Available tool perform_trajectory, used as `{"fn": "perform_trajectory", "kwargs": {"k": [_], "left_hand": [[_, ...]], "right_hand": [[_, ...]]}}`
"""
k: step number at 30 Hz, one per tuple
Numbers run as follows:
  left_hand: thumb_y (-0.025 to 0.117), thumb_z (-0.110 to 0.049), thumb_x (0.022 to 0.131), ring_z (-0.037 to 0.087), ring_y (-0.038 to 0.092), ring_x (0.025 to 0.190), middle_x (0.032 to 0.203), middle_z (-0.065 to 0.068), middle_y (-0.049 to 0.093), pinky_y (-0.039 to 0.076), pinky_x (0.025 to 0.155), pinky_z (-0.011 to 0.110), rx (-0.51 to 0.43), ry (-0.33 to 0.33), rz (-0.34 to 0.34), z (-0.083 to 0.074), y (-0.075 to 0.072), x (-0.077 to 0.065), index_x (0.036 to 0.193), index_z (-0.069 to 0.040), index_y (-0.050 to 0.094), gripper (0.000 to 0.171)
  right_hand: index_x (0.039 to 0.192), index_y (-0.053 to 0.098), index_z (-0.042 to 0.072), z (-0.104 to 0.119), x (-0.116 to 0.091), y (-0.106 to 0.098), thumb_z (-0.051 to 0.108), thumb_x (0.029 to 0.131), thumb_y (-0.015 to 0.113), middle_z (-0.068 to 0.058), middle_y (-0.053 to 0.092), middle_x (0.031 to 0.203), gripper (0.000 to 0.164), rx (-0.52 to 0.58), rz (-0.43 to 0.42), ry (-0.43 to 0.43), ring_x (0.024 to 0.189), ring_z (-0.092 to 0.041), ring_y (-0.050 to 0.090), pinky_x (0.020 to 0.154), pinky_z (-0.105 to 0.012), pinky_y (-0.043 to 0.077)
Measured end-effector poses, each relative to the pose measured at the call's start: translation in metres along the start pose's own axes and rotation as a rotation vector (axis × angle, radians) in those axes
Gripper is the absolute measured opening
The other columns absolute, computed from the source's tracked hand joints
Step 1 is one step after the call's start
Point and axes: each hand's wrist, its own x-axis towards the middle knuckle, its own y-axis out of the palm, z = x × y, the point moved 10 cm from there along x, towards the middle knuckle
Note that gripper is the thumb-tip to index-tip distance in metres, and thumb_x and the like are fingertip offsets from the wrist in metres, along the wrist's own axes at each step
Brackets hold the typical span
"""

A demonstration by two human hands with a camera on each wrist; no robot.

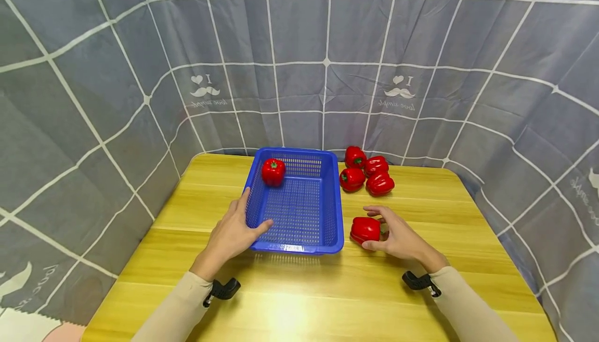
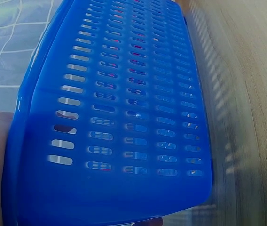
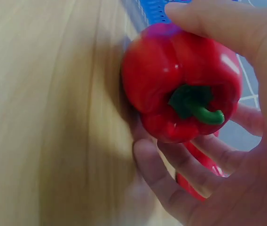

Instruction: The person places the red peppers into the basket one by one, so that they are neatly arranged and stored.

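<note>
A red bell pepper (image 1: 365, 229) lies on its side on the table, right of a blue plastic basket (image 1: 339, 201). My right hand (image 1: 398, 235) holds it between the thumb and the fingers. Its green stem (image 3: 201, 110) points back toward the palm in the right wrist view. At the basket's near left corner, my left hand (image 1: 230, 235) grips the rim, thumb over the inside and fingers along the outer left side. The basket's slotted wall (image 2: 110, 188) hides most of that hand in the left wrist view. Another red bell pepper (image 1: 273, 172) sits in the basket's far left corner.
Several more red bell peppers (image 1: 380, 183) lie grouped right of the basket's far end. The wooden table (image 1: 290, 300) ends at a grey checked curtain (image 1: 299, 35) behind and on both sides.
</note>
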Motion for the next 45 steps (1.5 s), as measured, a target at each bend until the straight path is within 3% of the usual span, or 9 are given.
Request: {"fn": "perform_trajectory", "kwargs": {"k": [4, 12, 45], "left_hand": [[0.073, -0.066, 0.106, 0.061, 0.063, 0.149, 0.182, 0.033, 0.04, 0.058, 0.118, 0.076, -0.003, 0.002, 0.0, -0.002, 0.0, 0.0, 0.189, -0.011, 0.01, 0.118], [0.073, -0.068, 0.106, 0.061, 0.061, 0.152, 0.183, 0.032, 0.04, 0.057, 0.12, 0.077, -0.001, -0.004, -0.004, -0.002, -0.001, -0.001, 0.189, -0.012, 0.009, 0.119], [0.073, -0.067, 0.105, 0.06, 0.061, 0.153, 0.182, 0.032, 0.041, 0.056, 0.121, 0.077, -0.013, -0.012, -0.014, 0.001, 0.001, -0.004, 0.189, -0.012, 0.011, 0.118]], "right_hand": [[0.167, 0.051, 0.007, -0.002, -0.002, 0.0, 0.028, 0.092, 0.1, -0.028, 0.061, 0.165, 0.092, 0.044, 0.012, 0.002, 0.129, -0.035, 0.072, 0.092, -0.026, 0.067], [0.167, 0.051, 0.006, -0.001, -0.005, 0.001, 0.026, 0.092, 0.101, -0.027, 0.061, 0.165, 0.093, 0.072, 0.023, -0.019, 0.126, -0.032, 0.074, 0.091, -0.027, 0.068], [0.162, 0.057, 0.007, -0.011, -0.008, 0.007, 0.024, 0.094, 0.099, -0.022, 0.07, 0.154, 0.081, 0.12, 0.035, 0.056, 0.12, -0.028, 0.075, 0.094, -0.024, 0.067]]}}
